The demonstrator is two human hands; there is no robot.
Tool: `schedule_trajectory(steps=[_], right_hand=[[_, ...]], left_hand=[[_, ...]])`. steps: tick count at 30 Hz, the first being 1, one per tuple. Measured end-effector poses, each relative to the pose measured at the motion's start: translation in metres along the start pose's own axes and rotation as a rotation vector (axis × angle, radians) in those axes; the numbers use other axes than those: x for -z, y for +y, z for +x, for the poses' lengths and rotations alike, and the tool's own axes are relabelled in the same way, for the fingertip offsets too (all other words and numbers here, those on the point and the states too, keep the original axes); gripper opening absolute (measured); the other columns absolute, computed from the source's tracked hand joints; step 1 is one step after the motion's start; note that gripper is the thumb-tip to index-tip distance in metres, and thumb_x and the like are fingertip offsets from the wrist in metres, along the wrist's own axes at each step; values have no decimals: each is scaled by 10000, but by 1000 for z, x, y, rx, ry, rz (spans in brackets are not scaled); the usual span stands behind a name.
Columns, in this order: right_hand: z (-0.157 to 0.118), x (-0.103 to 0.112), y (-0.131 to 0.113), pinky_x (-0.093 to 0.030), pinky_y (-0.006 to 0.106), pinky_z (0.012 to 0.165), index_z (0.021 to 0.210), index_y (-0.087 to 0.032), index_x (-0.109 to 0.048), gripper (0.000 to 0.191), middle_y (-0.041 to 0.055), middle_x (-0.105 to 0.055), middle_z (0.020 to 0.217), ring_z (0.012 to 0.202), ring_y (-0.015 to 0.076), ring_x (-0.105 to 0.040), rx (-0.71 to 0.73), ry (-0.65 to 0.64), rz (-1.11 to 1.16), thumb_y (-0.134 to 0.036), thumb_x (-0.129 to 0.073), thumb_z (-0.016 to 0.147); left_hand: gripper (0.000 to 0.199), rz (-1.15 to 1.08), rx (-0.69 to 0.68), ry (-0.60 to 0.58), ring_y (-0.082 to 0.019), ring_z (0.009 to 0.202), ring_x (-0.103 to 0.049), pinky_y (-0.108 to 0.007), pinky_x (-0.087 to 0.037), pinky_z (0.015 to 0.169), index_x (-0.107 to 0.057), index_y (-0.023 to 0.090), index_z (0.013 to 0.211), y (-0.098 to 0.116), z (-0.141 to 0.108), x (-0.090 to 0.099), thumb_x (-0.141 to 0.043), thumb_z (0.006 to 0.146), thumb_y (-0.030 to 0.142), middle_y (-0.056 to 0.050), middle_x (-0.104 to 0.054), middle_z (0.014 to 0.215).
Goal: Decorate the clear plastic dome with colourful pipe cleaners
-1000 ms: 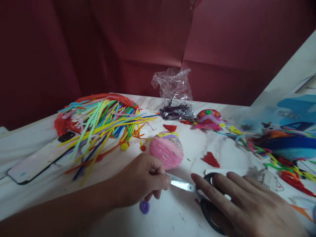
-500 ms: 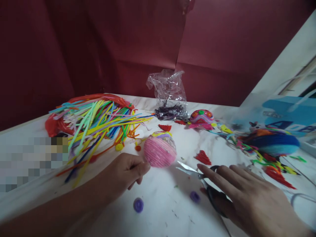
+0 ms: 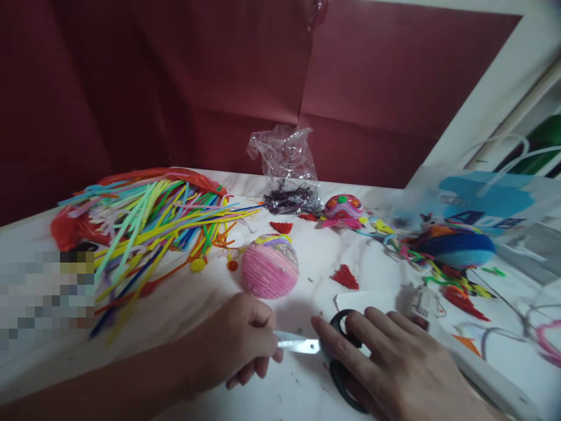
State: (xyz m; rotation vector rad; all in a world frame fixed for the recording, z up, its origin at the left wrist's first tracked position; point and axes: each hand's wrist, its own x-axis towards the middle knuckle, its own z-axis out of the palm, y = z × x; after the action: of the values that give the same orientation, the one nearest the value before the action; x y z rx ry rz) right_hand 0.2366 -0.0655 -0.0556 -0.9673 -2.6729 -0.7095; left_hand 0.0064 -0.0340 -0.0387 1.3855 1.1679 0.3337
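My right hand (image 3: 385, 356) holds black-handled scissors (image 3: 302, 345), their blades together and pointing left. The tips meet the pinched fingers of my left hand (image 3: 249, 345), which is closed; whatever it may hold is hidden. Just beyond my left hand sits a rounded pink form (image 3: 269, 272) covered in rows of fuzzy strips, with yellow and purple at its top and a bare greyish patch. To its right lies a red ridged triangular piece (image 3: 345, 276), and another red piece (image 3: 281, 227) rests behind it.
Many coloured pipe cleaners (image 3: 162, 222) spread across the left. A clear plastic bag (image 3: 289, 175) with dark contents stands at the back. A decorated pink mask-like piece (image 3: 343, 209), a blue striped form (image 3: 460, 248) and a blue-and-clear bag (image 3: 486, 193) are on the right.
The scissors have come left to my left hand, and their blades, apart before, are now together. My left hand sits slightly lower. The whole view has shifted a little to the right.
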Motion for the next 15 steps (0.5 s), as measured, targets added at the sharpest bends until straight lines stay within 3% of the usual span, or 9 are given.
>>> schedule_trajectory(steps=[3,6,10,13,15], right_hand=[[-1,-4,-3,-380,354,524,1187,-159,-512,483,54,-467,811,641,216,-484,-16,26,10,-140,-59,1018],[-1,-4,-4,-368,337,507,1142,-159,-538,457,52,-473,794,632,217,-483,-7,64,8,-130,-102,1009],[-6,3,6,-400,335,515,1174,-147,-513,405,63,-492,800,637,227,-504,-49,35,-12,-91,-180,950],[-13,7,26,-404,319,488,1132,-147,-531,384,57,-508,762,610,230,-511,-141,92,-37,-95,-287,841],[-15,7,44,-401,317,480,1137,-179,-550,376,44,-524,744,607,233,-520,-236,39,-85,-156,-340,825]], left_hand=[[135,300,-36,137,-72,383,-351,-191,-216,370,-510,166,566,-2,-2,-3,-433,636,252,61,-421,431],[130,458,-49,182,-81,427,-374,-205,-211,415,-496,170,559,-4,-3,-4,-405,640,213,62,-399,450],[116,465,-99,185,-100,486,-415,-217,-242,456,-462,169,540,-9,0,5,-394,629,196,49,-398,493],[122,340,-56,164,-98,437,-370,-217,-240,439,-472,177,603,-10,0,14,-393,665,245,61,-371,467],[150,334,-75,202,-105,453,-371,-218,-263,451,-488,179,637,-8,-4,20,-395,682,288,52,-404,478]])
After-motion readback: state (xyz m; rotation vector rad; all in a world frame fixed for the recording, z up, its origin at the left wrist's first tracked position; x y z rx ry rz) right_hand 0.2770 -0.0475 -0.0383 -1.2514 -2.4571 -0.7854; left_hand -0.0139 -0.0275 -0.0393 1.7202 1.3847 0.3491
